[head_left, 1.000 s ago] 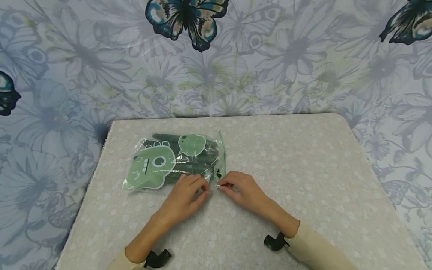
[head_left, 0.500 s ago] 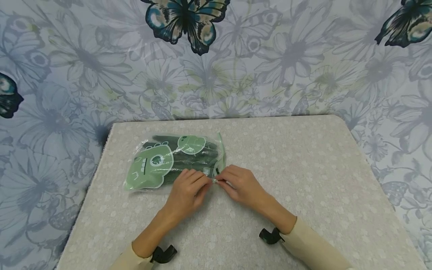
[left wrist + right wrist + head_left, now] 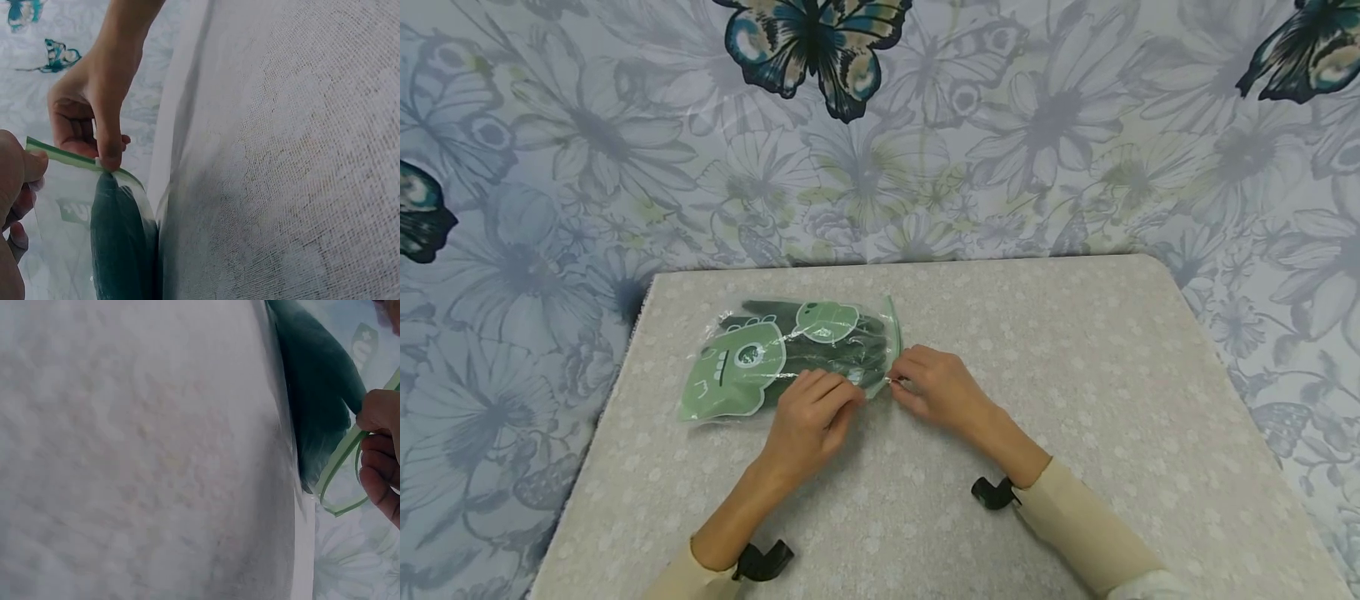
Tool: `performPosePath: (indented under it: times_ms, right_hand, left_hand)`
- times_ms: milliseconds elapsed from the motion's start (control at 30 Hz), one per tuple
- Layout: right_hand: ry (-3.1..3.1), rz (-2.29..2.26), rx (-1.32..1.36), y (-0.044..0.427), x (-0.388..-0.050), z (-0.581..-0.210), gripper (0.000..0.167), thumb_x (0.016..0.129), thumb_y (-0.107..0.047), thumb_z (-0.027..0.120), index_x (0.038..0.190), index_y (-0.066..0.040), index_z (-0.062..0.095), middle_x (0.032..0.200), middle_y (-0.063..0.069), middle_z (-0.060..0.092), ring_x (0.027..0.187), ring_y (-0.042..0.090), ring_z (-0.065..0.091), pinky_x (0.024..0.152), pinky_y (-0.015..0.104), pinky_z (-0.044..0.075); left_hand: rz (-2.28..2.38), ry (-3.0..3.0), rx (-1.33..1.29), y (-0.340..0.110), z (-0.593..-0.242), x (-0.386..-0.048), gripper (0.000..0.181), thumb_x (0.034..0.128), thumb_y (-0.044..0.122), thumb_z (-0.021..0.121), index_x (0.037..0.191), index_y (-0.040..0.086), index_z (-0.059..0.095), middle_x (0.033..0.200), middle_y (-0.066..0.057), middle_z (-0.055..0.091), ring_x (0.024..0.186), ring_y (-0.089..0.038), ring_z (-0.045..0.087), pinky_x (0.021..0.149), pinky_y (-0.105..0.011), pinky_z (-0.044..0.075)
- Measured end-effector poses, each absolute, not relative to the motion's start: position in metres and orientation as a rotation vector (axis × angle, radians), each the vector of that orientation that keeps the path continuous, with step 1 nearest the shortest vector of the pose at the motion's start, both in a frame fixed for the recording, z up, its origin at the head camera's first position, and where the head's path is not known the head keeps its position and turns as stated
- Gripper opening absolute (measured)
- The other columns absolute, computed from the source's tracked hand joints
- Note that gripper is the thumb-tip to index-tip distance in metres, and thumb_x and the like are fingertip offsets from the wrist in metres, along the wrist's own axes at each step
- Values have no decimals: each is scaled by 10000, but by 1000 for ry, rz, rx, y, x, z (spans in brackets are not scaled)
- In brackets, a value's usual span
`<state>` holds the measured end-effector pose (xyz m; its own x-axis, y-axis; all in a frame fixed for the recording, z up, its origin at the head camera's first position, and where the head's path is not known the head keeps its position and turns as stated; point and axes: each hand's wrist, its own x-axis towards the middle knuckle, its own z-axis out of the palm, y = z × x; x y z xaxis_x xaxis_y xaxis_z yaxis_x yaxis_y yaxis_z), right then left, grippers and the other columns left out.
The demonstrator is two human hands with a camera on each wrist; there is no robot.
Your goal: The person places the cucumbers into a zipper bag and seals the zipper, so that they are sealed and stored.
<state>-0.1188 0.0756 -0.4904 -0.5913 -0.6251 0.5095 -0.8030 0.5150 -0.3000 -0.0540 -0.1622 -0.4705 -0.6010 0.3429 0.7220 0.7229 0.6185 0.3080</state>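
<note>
A clear zip bag [image 3: 715, 392] with green dinosaur prints lies flat on the table. Inside are long dark green items [image 3: 122, 231]; their exact kind is hard to tell through the plastic. My left hand [image 3: 816, 417] pinches the near corner of the bag by its green zip edge [image 3: 62, 156]. Just to its right, my right hand [image 3: 936, 383] pinches that same edge with thumb and fingers, a small pale piece showing at the fingertips. Beyond the right fingers, the two green strips [image 3: 340, 453] stand apart in a loop in the right wrist view.
A pale patterned cloth covers the table [image 3: 1075, 375]. Behind its far edge hangs a floral backdrop [image 3: 1052, 167] with butterfly figures [image 3: 816, 50]. Black curved pieces [image 3: 992, 493] sit at both wrists.
My right hand has moved away from me along the zip edge, from the near corner. My left hand has come to the corner and shifted slightly forward. The bag stays nearly in place.
</note>
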Motion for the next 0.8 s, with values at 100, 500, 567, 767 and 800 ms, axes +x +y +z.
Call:
performPosePath:
  times_ms: [100, 500, 567, 767, 800]
  right_hand:
    - [-2443, 726, 1194, 74, -125, -491, 149, 893, -102, 800, 857, -190, 685, 875, -67, 699, 805, 84, 644, 659, 266, 548]
    - [-2582, 565, 1183, 74, -157, -495, 162, 857, -106, 808, 857, -199, 674, 849, -71, 696, 764, 115, 589, 633, 317, 521]
    - [-2579, 534, 1187, 74, -163, -495, 153, 854, -105, 801, 860, -193, 676, 853, -65, 700, 766, 131, 597, 637, 327, 527]
    - [-2560, 453, 1216, 75, -182, -498, 139, 848, -85, 795, 858, -175, 690, 862, -64, 702, 773, 152, 610, 654, 338, 539]
    - [-2556, 444, 1224, 75, -185, -498, 135, 850, -82, 794, 854, -170, 691, 857, -62, 699, 768, 155, 606, 654, 340, 537]
  left_hand:
    - [-791, -2219, -830, -163, -471, -54, 116, 915, 63, 818, 892, 159, 757, 863, 52, 726, 719, -146, 599, 660, -323, 417]
    - [-836, -2230, -813, -166, -469, -53, 144, 914, 40, 819, 890, 167, 756, 884, 50, 733, 746, -149, 642, 693, -319, 452]
    - [-841, -2236, -811, -166, -469, -52, 146, 916, 41, 819, 892, 171, 756, 884, 54, 731, 749, -146, 641, 702, -316, 454]
    - [-853, -2232, -819, -166, -469, -52, 156, 917, 28, 814, 897, 173, 759, 887, 50, 732, 771, -155, 647, 726, -324, 490]
    - [-856, -2230, -820, -166, -469, -52, 156, 917, 27, 813, 897, 172, 759, 889, 49, 732, 780, -157, 650, 734, -325, 498]
